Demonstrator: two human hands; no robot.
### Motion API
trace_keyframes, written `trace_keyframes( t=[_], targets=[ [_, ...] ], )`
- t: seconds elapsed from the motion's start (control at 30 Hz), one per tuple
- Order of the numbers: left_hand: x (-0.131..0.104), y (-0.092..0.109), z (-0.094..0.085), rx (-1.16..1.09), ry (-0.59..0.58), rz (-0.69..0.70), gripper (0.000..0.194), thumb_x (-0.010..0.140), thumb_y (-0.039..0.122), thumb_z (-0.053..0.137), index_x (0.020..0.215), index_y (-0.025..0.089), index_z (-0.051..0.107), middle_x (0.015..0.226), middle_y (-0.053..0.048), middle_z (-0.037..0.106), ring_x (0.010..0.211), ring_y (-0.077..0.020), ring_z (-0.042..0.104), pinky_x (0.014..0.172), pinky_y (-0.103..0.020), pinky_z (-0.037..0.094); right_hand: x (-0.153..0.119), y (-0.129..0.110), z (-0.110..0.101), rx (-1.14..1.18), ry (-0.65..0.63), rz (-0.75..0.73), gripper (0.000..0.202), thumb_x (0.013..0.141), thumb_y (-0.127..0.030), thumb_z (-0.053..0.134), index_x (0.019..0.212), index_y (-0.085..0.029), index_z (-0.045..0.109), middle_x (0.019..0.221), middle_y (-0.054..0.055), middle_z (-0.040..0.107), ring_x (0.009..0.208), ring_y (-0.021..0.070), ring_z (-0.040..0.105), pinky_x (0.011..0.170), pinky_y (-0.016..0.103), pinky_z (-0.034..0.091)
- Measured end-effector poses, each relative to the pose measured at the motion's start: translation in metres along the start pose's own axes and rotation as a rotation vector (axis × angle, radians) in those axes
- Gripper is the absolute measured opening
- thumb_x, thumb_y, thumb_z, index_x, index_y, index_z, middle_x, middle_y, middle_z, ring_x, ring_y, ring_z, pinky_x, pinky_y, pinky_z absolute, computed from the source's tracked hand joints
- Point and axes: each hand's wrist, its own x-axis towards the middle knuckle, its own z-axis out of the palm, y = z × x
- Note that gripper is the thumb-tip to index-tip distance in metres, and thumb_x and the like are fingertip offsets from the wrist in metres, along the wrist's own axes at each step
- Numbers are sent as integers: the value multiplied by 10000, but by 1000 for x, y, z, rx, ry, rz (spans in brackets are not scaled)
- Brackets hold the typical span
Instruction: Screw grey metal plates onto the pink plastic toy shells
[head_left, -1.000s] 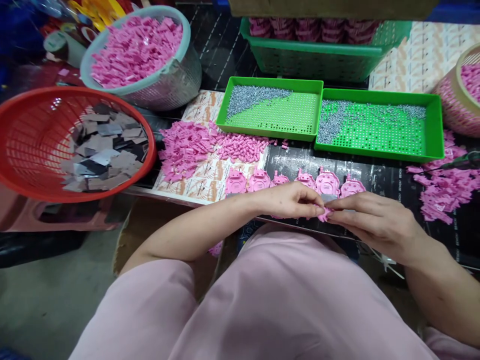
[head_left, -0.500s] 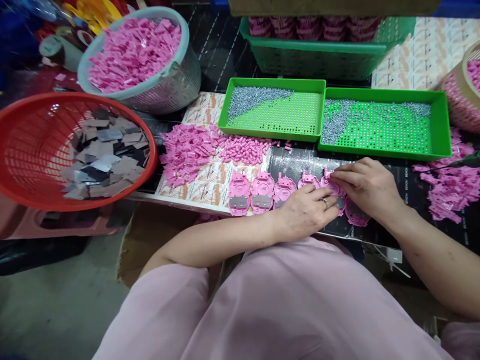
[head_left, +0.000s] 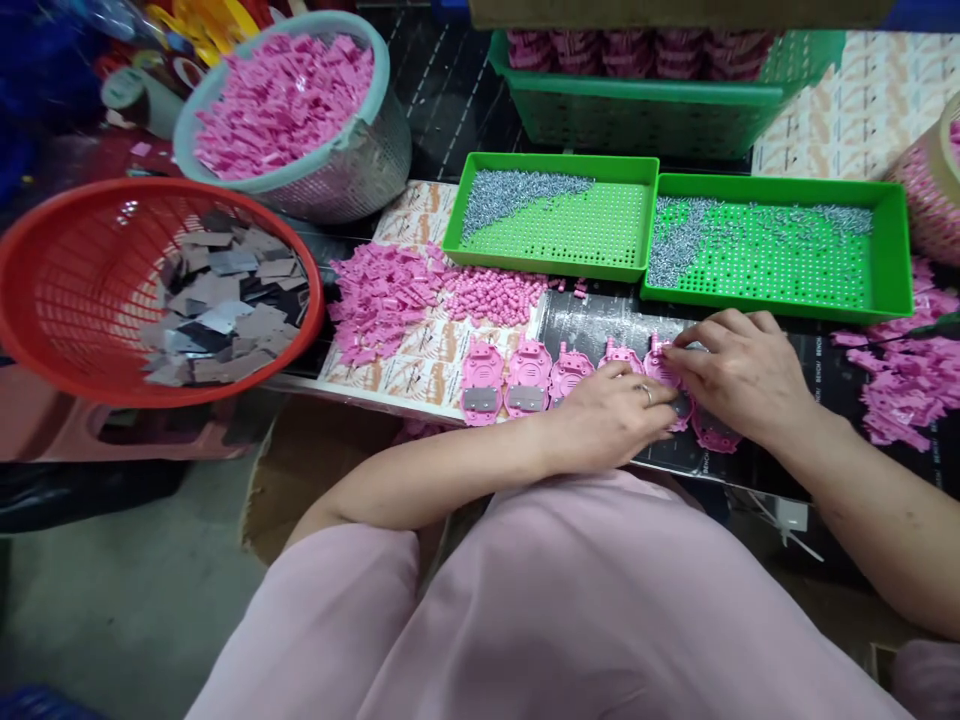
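Observation:
A row of pink plastic casings (head_left: pixel 528 372), several with a grey metal plate (head_left: pixel 526 399) in the lower half, lies along the table's front edge. My left hand (head_left: pixel 619 415), a ring on one finger, rests across the middle casings with its fingers stretched out flat. My right hand (head_left: pixel 739 370) bends over a casing (head_left: pixel 658 362) near the row's right end. Its thumb and fingertips are pinched at that casing's upper right edge, and whatever is between them is hidden. Another casing (head_left: pixel 716 432) lies partly beneath the right hand.
Two green trays (head_left: pixel 555 270) (head_left: pixel 780 300) of small screws stand behind the row. Pink parts (head_left: pixel 386 300) and small pink pegs (head_left: pixel 499 295) lie to the left. A red basket (head_left: pixel 60 370) holds metal plates; a pale blue basket (head_left: pixel 337 190) holds pink pieces. More pink parts (head_left: pixel 907 390) lie right.
The view has shifted slightly, so the table things appear a little further right. Both hands stay at the same casings, with only slight movement of the right fingers.

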Motion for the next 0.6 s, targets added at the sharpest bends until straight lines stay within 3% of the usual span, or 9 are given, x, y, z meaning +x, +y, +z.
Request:
trace_keyframes(
  t=[0.17, 0.3, 0.47, 0.6],
  targets=[
    [9, -15, -13, -705, 238, -481, 225, 896, 346, 631, 991, 162, 718, 918, -54, 709, 787, -123, 648, 718, -249, 516, -11, -2, -15, 285, 207, 274, 112, 875, -262, 635, 957, -228, 703, 949, 8, 733, 826, 171, 649, 696, 333, 452],
    [20, -19, -9, -1189, 157, -795, 325, 845, 374, 696, 1041, 116, 678, 701, -3, 662, 590, -81, 613, 500, -179, 456, -21, -15, -36, 613, 211, 417, 151, 851, -256, 672, 1001, -245, 673, 941, -7, 728, 813, 138, 684, 738, 271, 534],
    [34, -11, -3, -1316, 130, -836, 392, 772, 432, 763, 965, 102, 677, 637, 11, 644, 557, -76, 627, 452, -143, 428, -30, -31, -41, 508, 284, 356, 363, 772, -358, 754, 1050, -202, 579, 931, 49, 692, 839, 186, 673, 757, 312, 556],
    [41, -6, 2, -1274, 124, -753, 349, 808, 412, 727, 988, 114, 709, 724, -13, 692, 634, -97, 662, 525, -167, 483, -33, -29, -38, 423, 299, 298, 242, 805, -238, 721, 994, -183, 580, 889, 48, 693, 817, 174, 661, 750, 306, 545]
  ],
)
